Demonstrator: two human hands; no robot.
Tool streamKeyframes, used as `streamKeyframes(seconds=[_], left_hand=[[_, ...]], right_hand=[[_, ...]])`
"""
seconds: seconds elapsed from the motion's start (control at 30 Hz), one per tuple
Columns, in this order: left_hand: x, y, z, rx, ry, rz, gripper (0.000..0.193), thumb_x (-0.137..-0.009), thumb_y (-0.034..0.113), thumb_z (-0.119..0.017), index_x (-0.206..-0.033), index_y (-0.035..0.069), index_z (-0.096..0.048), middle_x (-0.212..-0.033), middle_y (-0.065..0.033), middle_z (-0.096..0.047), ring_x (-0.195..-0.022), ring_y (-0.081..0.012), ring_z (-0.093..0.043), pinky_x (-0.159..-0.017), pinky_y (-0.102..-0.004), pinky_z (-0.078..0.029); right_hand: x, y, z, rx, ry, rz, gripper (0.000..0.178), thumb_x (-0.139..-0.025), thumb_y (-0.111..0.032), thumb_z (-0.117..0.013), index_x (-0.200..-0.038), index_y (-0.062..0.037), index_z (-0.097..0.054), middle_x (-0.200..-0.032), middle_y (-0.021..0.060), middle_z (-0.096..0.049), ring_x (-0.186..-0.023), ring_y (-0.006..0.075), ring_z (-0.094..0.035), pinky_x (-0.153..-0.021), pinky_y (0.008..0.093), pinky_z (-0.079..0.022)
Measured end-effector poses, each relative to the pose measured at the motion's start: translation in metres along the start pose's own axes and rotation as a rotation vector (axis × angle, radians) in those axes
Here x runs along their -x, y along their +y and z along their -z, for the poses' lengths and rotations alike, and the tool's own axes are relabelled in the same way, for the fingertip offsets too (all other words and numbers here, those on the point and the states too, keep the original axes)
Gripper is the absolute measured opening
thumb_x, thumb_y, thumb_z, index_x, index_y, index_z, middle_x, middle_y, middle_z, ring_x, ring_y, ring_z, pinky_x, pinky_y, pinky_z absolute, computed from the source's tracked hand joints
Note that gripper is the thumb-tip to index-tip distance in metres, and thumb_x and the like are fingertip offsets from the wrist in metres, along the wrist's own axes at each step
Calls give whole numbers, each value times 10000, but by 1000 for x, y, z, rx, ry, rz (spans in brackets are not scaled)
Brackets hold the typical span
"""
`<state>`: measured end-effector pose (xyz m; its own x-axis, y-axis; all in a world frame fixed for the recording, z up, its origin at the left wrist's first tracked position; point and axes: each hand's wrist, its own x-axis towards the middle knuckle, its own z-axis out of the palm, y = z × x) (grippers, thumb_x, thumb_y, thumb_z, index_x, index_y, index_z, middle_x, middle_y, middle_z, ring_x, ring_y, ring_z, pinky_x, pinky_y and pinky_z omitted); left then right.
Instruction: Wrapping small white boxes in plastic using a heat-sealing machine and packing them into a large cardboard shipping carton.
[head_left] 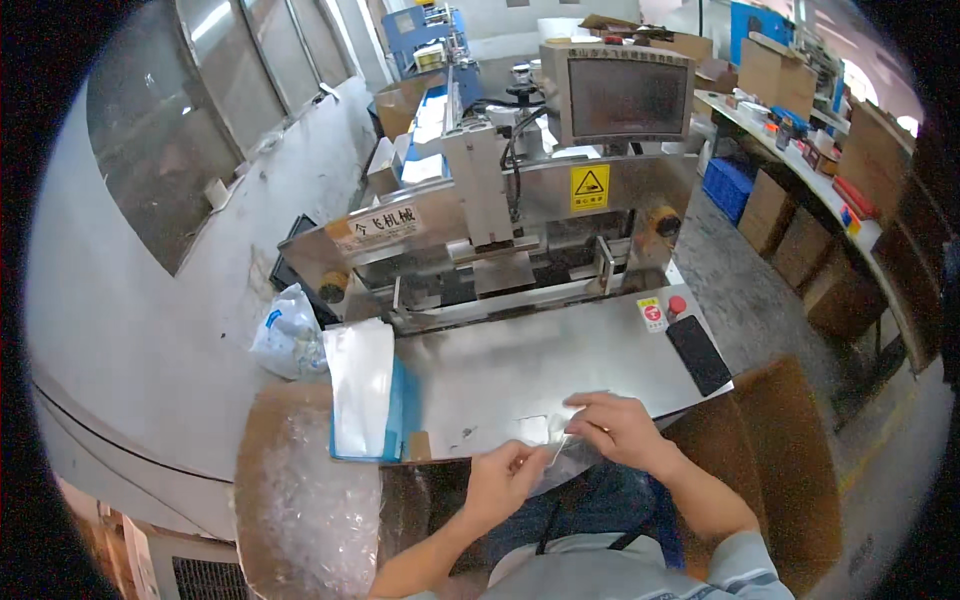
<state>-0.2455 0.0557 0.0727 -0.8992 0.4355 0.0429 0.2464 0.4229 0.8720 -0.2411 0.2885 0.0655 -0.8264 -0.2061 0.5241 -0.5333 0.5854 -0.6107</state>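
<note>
Head camera, clock positions read from the held piece: a thin, clear plastic bag or film [568, 460] lies between the two hands, over the front edge of the steel tabletop [520, 360]. The left hand [508, 483], at eight o'clock, pinches its edge between thumb and fingertips; the right hand [622, 428], at two o'clock, has its fingers curled at the upper edge, but whether they close on it cannot be told. Such film should be almost weightless, limp, slippery and easily creased, best taken by two opposite edges in a light pinch; its exact outline is too small to make out. Just beside it, toward ten to eleven o'clock, a small pale rectangle [532, 429] lies flat. At ten o'clock a blue box [405, 400] topped with white sheets [360, 390] limits leftward reach, with a tied plastic bag [288, 335] beyond. A black smartphone [698, 355] occupies two o'clock, and a red push button [677, 304] one o'clock, both to be kept clear of the right forearm. Between eleven and twelve o'clock, the metal crossbeam [440, 222] of a machine bars the far side, below a monitor [628, 95] at twelve. Open cartons flank the tabletop: one of clear plastic wrappings [315, 490] at nine o'clock, another brown carton [790, 430] at three.
</note>
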Motion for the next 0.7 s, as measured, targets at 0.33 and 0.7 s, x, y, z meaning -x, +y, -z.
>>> streamKeyframes(seconds=[0.33, 0.7], left_hand=[[-20, -16, -16, -338, 180, -492, 429, -899, 205, -678, -1304, 92, -595, -1209, -135, -670, -1008, -309, -662, -810, -385, -548], [-48, -46, 21, -458, -604, -64, 264, -995, 296, -524, -1081, 61, -610, -889, -217, -689, -863, -452, -650, -760, -527, -515]], right_hand=[[13, 18, -12, 200, -192, 210, 161, -805, -171, -733, -852, -51, -638, -876, 114, -659, -858, 322, -643, -854, 460, -522], [27, 44, 4, 161, -726, -224, 214, -927, -272, -643, -980, -81, -722, -840, 170, -688, -835, 370, -658, -819, 466, -510]])
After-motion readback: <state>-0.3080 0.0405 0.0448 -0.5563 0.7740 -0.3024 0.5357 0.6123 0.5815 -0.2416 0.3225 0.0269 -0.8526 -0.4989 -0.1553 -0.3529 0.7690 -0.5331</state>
